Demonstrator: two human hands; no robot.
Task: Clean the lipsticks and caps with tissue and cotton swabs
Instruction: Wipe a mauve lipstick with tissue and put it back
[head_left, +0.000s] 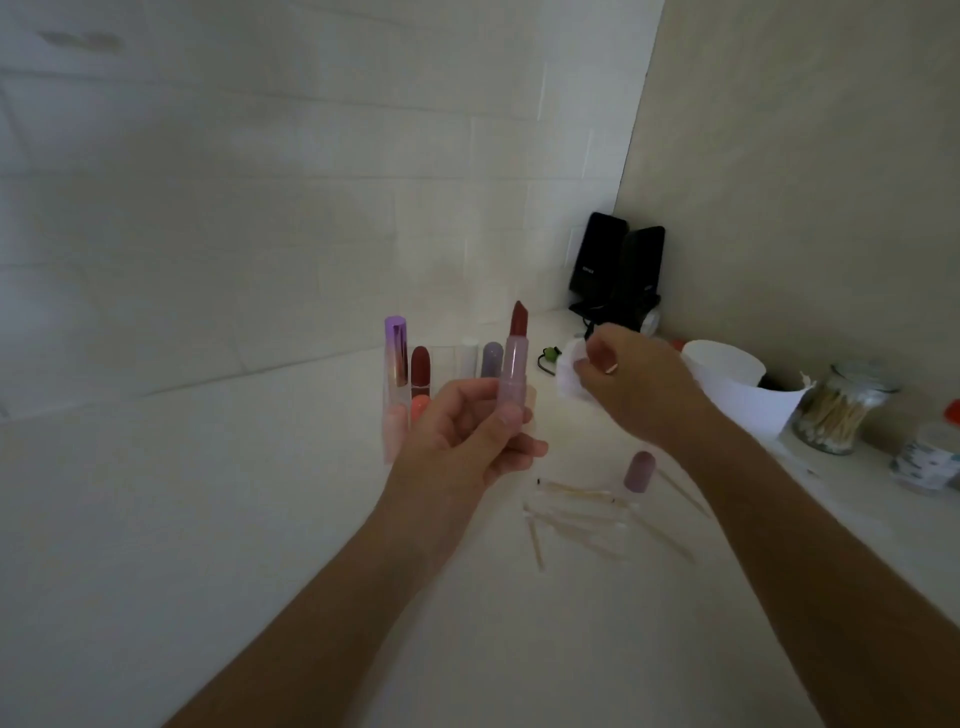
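Left hand (467, 441) fingers gripping upright lipstick (514, 364), right hand (639, 384) fingers pinching tissue (571, 374)

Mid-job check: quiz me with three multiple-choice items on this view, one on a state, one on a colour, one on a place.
1. The lipstick in the left hand is: A capped; B uncapped, upright; C lying flat.
2. Its bullet is: A blue; B green; C brownish red.
3. The loose pink cap stands: A on that lipstick; B on the counter beside loose cotton swabs; C inside a drawer.
Answers: B, the bullet is exposed; C, the tip shows dark red; B, it stands by the swabs.
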